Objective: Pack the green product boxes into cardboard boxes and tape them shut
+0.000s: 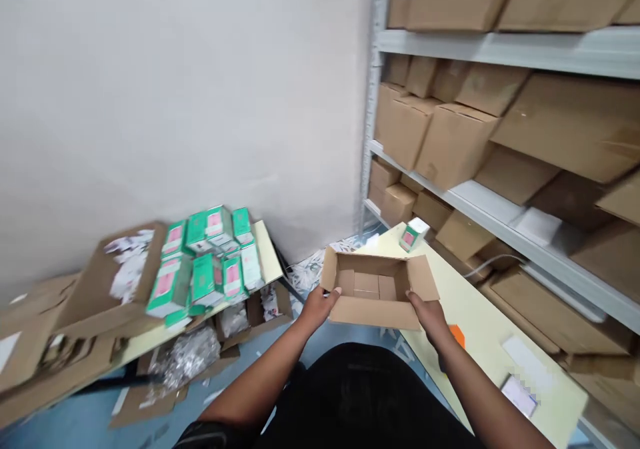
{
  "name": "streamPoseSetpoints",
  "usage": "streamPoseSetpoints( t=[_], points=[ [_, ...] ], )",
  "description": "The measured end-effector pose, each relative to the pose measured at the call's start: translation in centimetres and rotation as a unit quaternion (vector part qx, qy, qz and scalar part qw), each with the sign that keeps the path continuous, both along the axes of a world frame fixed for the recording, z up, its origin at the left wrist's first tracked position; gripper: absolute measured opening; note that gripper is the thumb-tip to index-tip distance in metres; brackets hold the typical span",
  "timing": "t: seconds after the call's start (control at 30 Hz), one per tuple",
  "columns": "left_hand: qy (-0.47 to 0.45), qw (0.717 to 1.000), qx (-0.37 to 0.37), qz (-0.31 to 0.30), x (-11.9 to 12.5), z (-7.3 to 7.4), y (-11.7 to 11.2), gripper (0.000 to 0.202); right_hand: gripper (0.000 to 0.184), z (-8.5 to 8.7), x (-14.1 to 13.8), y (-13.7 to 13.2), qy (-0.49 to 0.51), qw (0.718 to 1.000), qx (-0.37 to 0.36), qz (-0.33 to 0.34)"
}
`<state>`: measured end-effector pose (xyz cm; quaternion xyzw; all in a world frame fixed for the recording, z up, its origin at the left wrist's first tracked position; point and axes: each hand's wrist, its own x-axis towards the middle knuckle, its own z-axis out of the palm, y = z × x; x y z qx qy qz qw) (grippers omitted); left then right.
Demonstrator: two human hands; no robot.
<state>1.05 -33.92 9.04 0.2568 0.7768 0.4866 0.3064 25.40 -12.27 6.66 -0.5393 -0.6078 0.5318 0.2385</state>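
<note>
An opened cardboard box (375,314) is held in front of me, its flaps spread and its inside bare. My left hand (320,308) grips its near left corner, thumb over the edge. At the near right corner my right hand (427,312) is closed on the cardboard in the same way. The box hangs partly over the left edge of a pale yellow table (480,309). Just behind it on that table stands a small green and white carton (413,234) with a pink panel.
At left, several green and white cartons (205,289) crowd another table beside a cardboard box of papers (133,262). Clear plastic wrap (193,356) lies below. Shelves (500,202) of brown boxes rise at right. An orange object (457,336) and a phone-like item (519,394) rest on the right table.
</note>
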Motion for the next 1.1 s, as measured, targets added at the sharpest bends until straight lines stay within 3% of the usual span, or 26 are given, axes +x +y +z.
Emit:
streamPoseSetpoints(
  t=[0.13,0.3,0.5,0.67,0.87,1.1],
  points=[
    [0.035,0.998,0.034,0.047,-2.0,1.3,-7.2,0.054,0.068,1.7,-6.4,-2.9,0.034,0.998,0.022,0.057],
    [0.068,0.989,0.093,0.093,-5.7,1.7,-17.7,0.054,0.059,3.7,-14.5,-9.8,-0.023,0.988,0.094,0.117],
    [0.038,0.984,0.158,0.07,-10.7,3.3,-30.0,0.067,0.053,6.8,-22.3,-17.5,0.016,0.966,0.18,0.182],
    [0.105,0.976,0.121,0.149,-14.8,4.5,-38.6,0.045,0.061,9.7,-27.6,-22.1,0.04,0.962,0.188,0.193],
    [0.162,0.946,0.039,0.277,-20.9,4.7,-44.8,0.037,0.062,11.2,-32.9,-24.9,0.023,0.952,0.206,0.227],
    [0.192,0.929,-0.013,0.317,-28.1,5.7,-47.2,0.035,0.061,10.5,-39.7,-24.9,0.022,0.933,0.205,0.294]
  ],
)
